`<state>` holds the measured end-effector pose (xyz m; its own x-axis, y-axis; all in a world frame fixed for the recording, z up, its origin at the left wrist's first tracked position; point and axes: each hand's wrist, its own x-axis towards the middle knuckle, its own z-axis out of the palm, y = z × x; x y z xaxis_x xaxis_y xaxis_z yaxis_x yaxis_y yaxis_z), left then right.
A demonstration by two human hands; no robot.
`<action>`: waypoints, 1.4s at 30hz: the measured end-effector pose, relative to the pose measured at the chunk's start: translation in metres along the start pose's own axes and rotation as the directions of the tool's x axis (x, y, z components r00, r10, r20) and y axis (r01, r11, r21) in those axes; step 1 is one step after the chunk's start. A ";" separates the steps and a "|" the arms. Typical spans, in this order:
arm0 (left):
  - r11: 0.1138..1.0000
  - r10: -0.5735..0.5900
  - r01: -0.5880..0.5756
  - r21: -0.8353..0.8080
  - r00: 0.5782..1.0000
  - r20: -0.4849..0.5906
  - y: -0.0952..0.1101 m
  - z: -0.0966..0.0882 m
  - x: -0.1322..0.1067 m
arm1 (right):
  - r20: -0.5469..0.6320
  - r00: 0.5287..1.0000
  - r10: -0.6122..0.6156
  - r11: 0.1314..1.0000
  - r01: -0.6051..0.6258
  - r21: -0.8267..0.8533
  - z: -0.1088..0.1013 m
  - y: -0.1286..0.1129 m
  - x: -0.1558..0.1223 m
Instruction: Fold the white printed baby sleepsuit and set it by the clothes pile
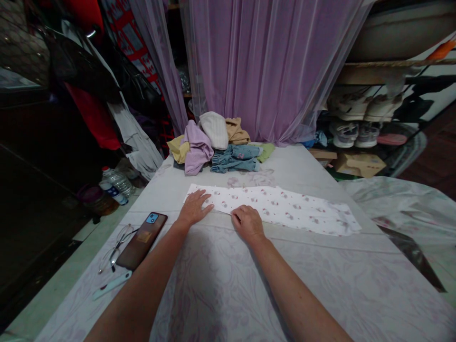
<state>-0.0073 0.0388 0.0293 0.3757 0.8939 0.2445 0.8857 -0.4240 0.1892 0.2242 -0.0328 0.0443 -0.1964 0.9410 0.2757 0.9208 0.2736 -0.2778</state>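
White children's pants (274,203) with a small red and grey print lie folded lengthwise across the table, the narrower cuffed end to the right. My left hand (194,206) rests flat on their left end, fingers spread. Along the near edge, my right hand (248,222) is curled, its thumb and fingers closed on the fabric; the fingertips are partly hidden. A brown-cased phone (142,241) and a pair of glasses (117,247) are beside my left forearm, with a pale blue strip-shaped object (111,285) just below them.
Crumpled clothes lie at the table's far end: a purple garment (196,148), a white ribbed one (214,129) and blue jeans (235,158) among them. Behind hangs a purple curtain (263,71). Shoes (356,133) fill a rack at right; plastic bottles (117,180) stand on the left floor.
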 end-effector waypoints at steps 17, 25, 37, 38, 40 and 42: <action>0.998 0.025 -0.027 0.063 0.999 0.030 0.002 -0.002 -0.002 | 0.105 0.985 -0.137 0.990 0.133 0.047 0.010 -0.018 -0.005; 0.990 -0.071 0.048 0.134 0.982 0.176 0.008 -0.009 0.004 | 0.244 0.965 -0.097 0.995 0.092 0.034 -0.008 0.001 -0.032; 0.984 -0.176 0.167 0.054 0.949 0.262 0.001 -0.011 0.017 | 0.150 0.982 0.113 0.991 -0.101 -0.084 -0.039 0.071 -0.081; 0.985 -0.174 0.173 0.027 0.957 0.230 -0.001 -0.011 0.017 | 0.094 0.987 0.132 0.988 -0.124 -0.092 -0.044 0.086 -0.086; 0.980 -0.195 0.198 -0.015 0.974 0.114 -0.008 -0.012 0.016 | -0.068 0.971 0.227 0.965 -0.234 -0.116 -0.062 0.124 -0.093; 0.958 -0.288 0.287 -0.027 0.957 -0.033 -0.016 -0.017 0.015 | -0.272 0.870 0.411 0.881 -0.455 -0.125 -0.083 0.165 -0.094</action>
<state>-0.0207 0.0567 0.0458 0.0958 0.9727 0.2115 0.9486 -0.1536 0.2768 0.4229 -0.0928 0.0492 0.2992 0.8771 0.3757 0.9432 -0.2123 -0.2556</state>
